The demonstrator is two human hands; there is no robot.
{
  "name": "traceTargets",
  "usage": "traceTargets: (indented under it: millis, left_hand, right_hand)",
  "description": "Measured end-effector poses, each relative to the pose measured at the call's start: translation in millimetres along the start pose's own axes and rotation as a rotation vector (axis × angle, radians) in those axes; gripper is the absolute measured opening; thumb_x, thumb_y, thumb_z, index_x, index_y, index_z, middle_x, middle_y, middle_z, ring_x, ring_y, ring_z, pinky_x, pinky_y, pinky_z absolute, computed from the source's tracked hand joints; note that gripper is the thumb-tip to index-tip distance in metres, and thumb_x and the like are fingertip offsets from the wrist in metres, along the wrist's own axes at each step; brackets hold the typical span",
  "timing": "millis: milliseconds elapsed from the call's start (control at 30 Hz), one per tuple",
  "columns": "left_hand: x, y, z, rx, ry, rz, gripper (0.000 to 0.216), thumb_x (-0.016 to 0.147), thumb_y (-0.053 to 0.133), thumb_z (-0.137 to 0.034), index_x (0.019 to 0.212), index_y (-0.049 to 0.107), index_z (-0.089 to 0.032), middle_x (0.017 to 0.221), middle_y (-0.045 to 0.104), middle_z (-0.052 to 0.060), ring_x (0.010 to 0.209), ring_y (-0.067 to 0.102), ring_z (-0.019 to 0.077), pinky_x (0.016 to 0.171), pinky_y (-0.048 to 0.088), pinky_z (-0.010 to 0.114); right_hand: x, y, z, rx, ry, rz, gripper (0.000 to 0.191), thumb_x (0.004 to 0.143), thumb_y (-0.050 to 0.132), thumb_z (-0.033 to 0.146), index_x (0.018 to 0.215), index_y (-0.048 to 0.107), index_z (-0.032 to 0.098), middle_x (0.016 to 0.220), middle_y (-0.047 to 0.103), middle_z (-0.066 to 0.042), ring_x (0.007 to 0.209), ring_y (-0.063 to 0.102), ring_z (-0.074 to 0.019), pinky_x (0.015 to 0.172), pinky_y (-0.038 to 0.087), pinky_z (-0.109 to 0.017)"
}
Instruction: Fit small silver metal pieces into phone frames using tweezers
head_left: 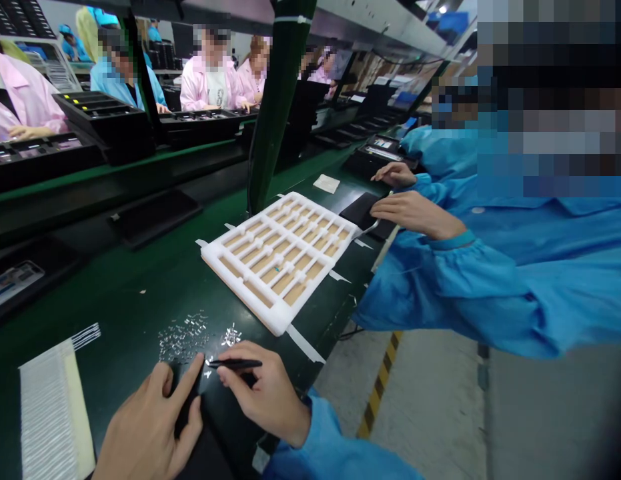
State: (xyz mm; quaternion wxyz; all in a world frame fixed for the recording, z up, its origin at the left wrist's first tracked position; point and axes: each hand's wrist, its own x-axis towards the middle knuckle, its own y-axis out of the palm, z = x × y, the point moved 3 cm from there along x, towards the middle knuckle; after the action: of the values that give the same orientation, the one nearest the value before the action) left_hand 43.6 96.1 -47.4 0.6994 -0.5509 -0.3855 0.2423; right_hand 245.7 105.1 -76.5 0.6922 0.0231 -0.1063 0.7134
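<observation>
Fingers of the right hand (270,393) pinch a slim black tool (240,364), its tip near the extended index of the loosely open left hand (145,417) — a low, light touch should avoid scattering the silvery bits (185,339) just beyond, near-left of the white tray (276,321).

Bare green bench (123,313) extends between the bundle of white strips (47,413) at left and the scattered metal bits (183,337), forming a low passage that continues forward between the dark flat panel (157,217) and the white compartmented tray (279,321). The tray obstructs the low route ahead of the right hand (270,393); the green post (277,113) rises just behind it. Co-worker's hands (420,212) occupy the space beyond its right side. Black tweezers (240,364) span the narrow gap toward the left hand (153,420).
</observation>
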Motion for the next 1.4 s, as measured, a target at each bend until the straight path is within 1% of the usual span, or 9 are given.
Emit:
traceTargets:
  millis: [100, 233, 433, 600, 767, 933, 1067, 1267, 1400]
  left_hand:
    - [-1, -3, 2, 0.019, -0.008, -0.036, 0.044, 0.109, 0.038, -0.033, 0.15, 0.051, -0.021, 0.086, 0.055, -0.001, 0.058, 0.068, 0.0161, 0.046, 0.046, 0.026]
    - [-4, -4, 2, 0.003, 0.011, -0.064, 0.042, 0.111, 0.04, -0.036, 0.146, 0.056, -0.021, 0.086, 0.056, -0.001, 0.057, 0.068, 0.0158, 0.051, 0.051, 0.029]
    - [-4, -4, 2, -0.018, 0.059, -0.047, 0.037, 0.112, 0.039, -0.032, 0.139, 0.063, -0.025, 0.086, 0.052, -0.001, 0.056, 0.065, 0.0142, 0.051, 0.05, 0.029]
    - [-2, -3, 2, -0.039, 0.074, -0.019, 0.038, 0.112, 0.038, -0.031, 0.139, 0.063, -0.023, 0.088, 0.052, -0.001, 0.056, 0.066, 0.0137, 0.052, 0.051, 0.029]
    - [-2, -2, 3, -0.014, 0.089, -0.033, 0.039, 0.112, 0.038, -0.031, 0.142, 0.06, -0.023, 0.087, 0.052, -0.001, 0.056, 0.066, 0.0143, 0.05, 0.051, 0.029]
    - [-3, -3, 3, -0.02, 0.078, -0.044, 0.039, 0.112, 0.038, -0.032, 0.143, 0.059, -0.023, 0.086, 0.053, -0.001, 0.056, 0.066, 0.0145, 0.051, 0.051, 0.029]
    - [-3, -2, 2, 0.001, 0.066, -0.035, 0.04, 0.112, 0.038, -0.032, 0.146, 0.056, -0.02, 0.086, 0.055, -0.001, 0.056, 0.067, 0.0158, 0.051, 0.051, 0.03]
    - [-4, -2, 2, 0.009, 0.06, -0.052, 0.039, 0.113, 0.037, -0.032, 0.144, 0.055, -0.019, 0.087, 0.056, 0.0, 0.057, 0.068, 0.0161, 0.053, 0.051, 0.03]
    - [-4, -3, 2, -0.001, 0.052, -0.055, 0.038, 0.113, 0.037, -0.031, 0.143, 0.056, -0.019, 0.086, 0.056, 0.0, 0.057, 0.068, 0.0164, 0.052, 0.049, 0.03]
  right_hand:
    - [0, 1, -1, -0.001, -0.019, 0.007, 0.014, 0.095, 0.073, 0.021, 0.104, 0.083, 0.019, 0.098, 0.079, -0.009, 0.079, 0.078, -0.0205, 0.073, 0.067, -0.031]
    - [3, 4, -8, 0.115, 0.149, 0.011, 0.013, 0.093, 0.079, 0.03, 0.101, 0.082, 0.019, 0.096, 0.078, -0.008, 0.072, 0.076, -0.0195, 0.069, 0.066, -0.031]
    - [15, 11, -13, 0.218, 0.319, 0.078, 0.028, 0.089, 0.083, 0.042, 0.095, 0.076, 0.016, 0.066, 0.072, -0.001, 0.058, 0.074, -0.0191, 0.059, 0.064, -0.03]
    - [19, 12, -16, 0.245, 0.372, 0.1, 0.031, 0.088, 0.083, 0.044, 0.095, 0.075, 0.015, 0.062, 0.071, 0.0, 0.054, 0.073, -0.0184, 0.057, 0.063, -0.03]
    - [11, 7, -14, 0.234, 0.327, 0.047, 0.03, 0.087, 0.084, 0.042, 0.098, 0.077, 0.015, 0.075, 0.075, -0.004, 0.063, 0.076, -0.0202, 0.064, 0.065, -0.032]
    - [1, -2, -3, 0.096, 0.163, 0.062, 0.013, 0.09, 0.08, 0.026, 0.101, 0.082, 0.019, 0.097, 0.079, -0.008, 0.077, 0.077, -0.0205, 0.071, 0.065, -0.031]
    - [2, -4, 1, -0.002, 0.06, 0.089, 0.012, 0.092, 0.076, 0.02, 0.101, 0.084, 0.021, 0.098, 0.08, -0.008, 0.087, 0.078, -0.0234, 0.08, 0.065, -0.033]
    - [2, -2, -3, 0.034, 0.085, 0.091, 0.01, 0.093, 0.077, 0.023, 0.101, 0.083, 0.021, 0.098, 0.079, -0.008, 0.089, 0.078, -0.0243, 0.073, 0.065, -0.032]
    - [2, -2, -3, 0.049, 0.088, 0.095, 0.01, 0.094, 0.076, 0.023, 0.099, 0.083, 0.021, 0.097, 0.079, -0.008, 0.08, 0.076, -0.0213, 0.068, 0.064, -0.03]
